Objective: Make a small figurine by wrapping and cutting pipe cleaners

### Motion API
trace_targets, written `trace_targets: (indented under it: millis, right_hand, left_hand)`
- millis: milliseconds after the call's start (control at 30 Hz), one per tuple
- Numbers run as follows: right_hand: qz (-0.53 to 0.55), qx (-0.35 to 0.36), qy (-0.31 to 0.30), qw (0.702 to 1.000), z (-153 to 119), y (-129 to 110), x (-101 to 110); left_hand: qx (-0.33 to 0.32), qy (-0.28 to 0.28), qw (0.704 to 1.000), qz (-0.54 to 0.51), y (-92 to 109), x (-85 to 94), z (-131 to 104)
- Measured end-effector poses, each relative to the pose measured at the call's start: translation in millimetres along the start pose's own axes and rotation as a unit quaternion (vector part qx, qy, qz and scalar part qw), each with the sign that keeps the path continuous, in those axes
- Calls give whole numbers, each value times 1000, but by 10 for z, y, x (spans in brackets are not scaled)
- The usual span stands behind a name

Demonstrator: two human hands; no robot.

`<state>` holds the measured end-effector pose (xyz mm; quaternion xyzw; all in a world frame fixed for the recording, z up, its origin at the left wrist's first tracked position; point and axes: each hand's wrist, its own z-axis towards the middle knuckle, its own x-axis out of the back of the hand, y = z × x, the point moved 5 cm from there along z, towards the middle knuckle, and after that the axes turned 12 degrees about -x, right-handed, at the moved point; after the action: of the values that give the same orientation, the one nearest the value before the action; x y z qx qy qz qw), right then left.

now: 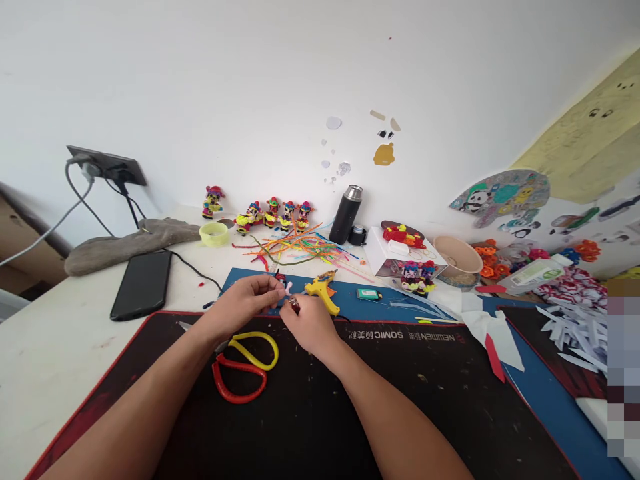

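Observation:
My left hand (247,300) is closed over the blue mat, its fingertips pinching a small pale pink-white piece (289,287), perhaps a bit of pipe cleaner. Close beside it, my right hand (313,325) is curled around a small dark red thing (294,305) with a shiny part; its kind is too small to make out. The two hands nearly meet. Just beyond my right hand lies a yellow hot glue gun (323,292). Scissors with one red and one yellow handle (239,399) rest on the black desk mat (280,433), nearest my left wrist.
Several pipe-cleaner figures (273,213) stand along the wall beside a heap of colourful pipe cleaners (300,247). A black thermos (345,215), a white box (377,252) and a bowl (456,257) stand behind. A phone (141,285) lies left; white strips (580,333) are piled right.

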<state>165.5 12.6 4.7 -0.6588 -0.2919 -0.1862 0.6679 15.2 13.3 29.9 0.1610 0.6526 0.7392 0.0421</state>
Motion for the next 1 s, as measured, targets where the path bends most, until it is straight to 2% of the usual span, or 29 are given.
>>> trace_targets:
  millis: [400,1000]
  right_hand:
    - [-13,-6,11,1000,18,14,-7]
    - [-19,2,-7,1000,-5,-11,-21]
  left_hand:
    - [12,3,1000,-3,10,-23,-6]
    - [9,3,1000,15,17,-37,9]
